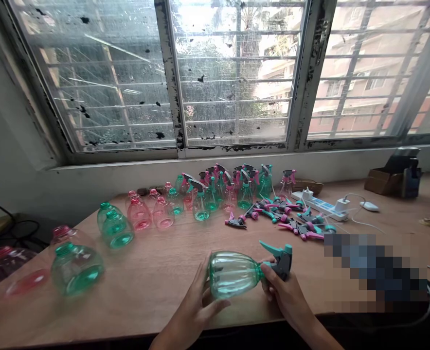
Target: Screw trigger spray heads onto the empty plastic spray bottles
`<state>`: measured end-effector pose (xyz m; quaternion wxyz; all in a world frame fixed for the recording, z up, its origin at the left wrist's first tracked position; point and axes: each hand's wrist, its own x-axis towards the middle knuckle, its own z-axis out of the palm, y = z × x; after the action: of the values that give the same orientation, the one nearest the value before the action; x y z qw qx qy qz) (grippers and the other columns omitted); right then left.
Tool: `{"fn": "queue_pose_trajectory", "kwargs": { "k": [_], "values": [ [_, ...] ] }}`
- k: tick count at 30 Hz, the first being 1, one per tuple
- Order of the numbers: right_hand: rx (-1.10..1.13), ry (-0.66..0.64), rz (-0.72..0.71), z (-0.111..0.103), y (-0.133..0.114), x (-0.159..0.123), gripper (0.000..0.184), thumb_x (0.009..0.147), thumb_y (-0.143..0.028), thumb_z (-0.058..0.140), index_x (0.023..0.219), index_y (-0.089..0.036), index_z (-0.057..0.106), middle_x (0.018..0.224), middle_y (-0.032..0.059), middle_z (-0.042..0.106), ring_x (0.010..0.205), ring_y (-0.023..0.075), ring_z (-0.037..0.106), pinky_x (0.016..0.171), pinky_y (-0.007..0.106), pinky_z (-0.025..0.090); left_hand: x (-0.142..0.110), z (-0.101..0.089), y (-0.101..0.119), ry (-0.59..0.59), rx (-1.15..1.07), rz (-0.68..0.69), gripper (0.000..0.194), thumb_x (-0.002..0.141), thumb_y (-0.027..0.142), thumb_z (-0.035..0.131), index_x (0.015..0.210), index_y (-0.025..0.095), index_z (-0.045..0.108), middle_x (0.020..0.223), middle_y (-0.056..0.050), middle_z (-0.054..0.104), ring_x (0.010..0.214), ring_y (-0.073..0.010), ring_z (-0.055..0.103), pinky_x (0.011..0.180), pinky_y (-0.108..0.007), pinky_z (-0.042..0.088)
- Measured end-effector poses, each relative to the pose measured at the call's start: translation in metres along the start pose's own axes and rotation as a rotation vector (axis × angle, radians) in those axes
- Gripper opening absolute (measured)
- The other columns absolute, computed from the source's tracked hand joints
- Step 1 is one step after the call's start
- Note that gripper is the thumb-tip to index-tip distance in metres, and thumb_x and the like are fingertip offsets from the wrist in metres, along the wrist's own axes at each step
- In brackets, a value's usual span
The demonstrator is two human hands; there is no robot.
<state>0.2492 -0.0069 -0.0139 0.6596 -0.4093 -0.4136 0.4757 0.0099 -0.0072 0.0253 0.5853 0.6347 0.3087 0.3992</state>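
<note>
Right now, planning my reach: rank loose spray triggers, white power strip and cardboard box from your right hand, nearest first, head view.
1. Loose spray triggers, ahead of the right hand
2. White power strip, beyond them
3. Cardboard box, far right by the window

The left hand [196,308] and right hand [282,291] curl inward, facing each other.

No legible text, labels or numbers on spray bottles [233,274] or power strip [319,205].

Right of the grip, a pixelated patch [373,272] blurs what lies on the worktop [164,277]; the right hand [282,296] hides where the green bottle [233,274] meets its trigger head [282,260].
</note>
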Motion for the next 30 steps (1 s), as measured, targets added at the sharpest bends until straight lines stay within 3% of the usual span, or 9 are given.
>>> {"fn": "queue_pose_trajectory", "kwargs": {
  "k": [4, 8, 14, 18, 23, 30],
  "values": [
    [0.008, 0.003, 0.012, 0.0, 0.002, 0.001, 0.037, 0.084, -0.052, 0.078, 0.093, -0.02, 0.062, 0.047, -0.0086, 0.051, 0.043, 0.0108, 0.041, 0.04, 0.021, 0.033, 0.001, -0.005, -0.013, 0.019, 0.032, 0.04, 0.095, 0.089, 0.045, 0.076, 0.162, 0.04, 0.014, 0.167, -0.008, 0.033, 0.15, -0.0363, 0.038, 0.121, -0.048, 0.039],
    [0.018, 0.012, 0.034, 0.0, 0.002, 0.002, 0.039, 0.082, -0.053, 0.079, 0.096, -0.02, 0.063, 0.047, -0.0088, 0.051, 0.042, 0.0108, 0.039, 0.038, 0.022, 0.032, -0.001, -0.003, -0.006, -0.004, 0.085, 0.009, 0.104, 0.087, 0.042, 0.08, 0.163, 0.037, 0.009, 0.161, -0.01, 0.045, 0.144, -0.034, 0.047, 0.123, -0.047, 0.034],
    [-0.014, 0.001, 0.033, -0.002, 0.005, 0.001, 0.04, 0.083, -0.055, 0.078, 0.094, -0.021, 0.06, 0.048, -0.0084, 0.052, 0.04, 0.0112, 0.042, 0.038, 0.022, 0.034, -0.004, 0.004, 0.01, 0.055, 0.069, 0.002, 0.091, 0.092, 0.045, 0.073, 0.163, 0.032, 0.016, 0.162, -0.01, 0.045, 0.148, -0.0338, 0.042, 0.126, -0.048, 0.029],
    [-0.016, 0.008, 0.023, -0.002, 0.005, 0.0, 0.041, 0.084, -0.056, 0.077, 0.094, -0.022, 0.058, 0.046, -0.0092, 0.051, 0.038, 0.0105, 0.041, 0.037, 0.021, 0.031, -0.003, 0.001, 0.002, 0.055, 0.094, 0.001, 0.091, 0.091, 0.042, 0.074, 0.162, 0.032, 0.019, 0.164, -0.009, 0.042, 0.151, -0.0341, 0.037, 0.126, -0.047, 0.03],
    [0.008, 0.012, 0.04, 0.0, 0.002, 0.0, 0.043, 0.081, -0.057, 0.079, 0.09, -0.021, 0.058, 0.046, -0.0102, 0.048, 0.037, 0.0087, 0.037, 0.035, 0.02, 0.03, -0.001, -0.003, -0.009, 0.083, 0.104, 0.014, 0.085, 0.093, 0.044, 0.071, 0.161, 0.036, 0.021, 0.164, -0.009, 0.04, 0.146, -0.0343, 0.045, 0.12, -0.048, 0.039],
    [-0.01, 0.001, 0.035, -0.002, 0.004, 0.0, 0.041, 0.082, -0.055, 0.079, 0.09, -0.02, 0.059, 0.047, -0.0093, 0.05, 0.038, 0.0092, 0.041, 0.036, 0.02, 0.033, -0.003, 0.001, 0.003, 0.078, 0.063, -0.011, 0.103, 0.084, 0.041, 0.083, 0.162, 0.037, 0.016, 0.165, -0.009, 0.039, 0.147, -0.0348, 0.044, 0.123, -0.046, 0.036]
  ]
}}
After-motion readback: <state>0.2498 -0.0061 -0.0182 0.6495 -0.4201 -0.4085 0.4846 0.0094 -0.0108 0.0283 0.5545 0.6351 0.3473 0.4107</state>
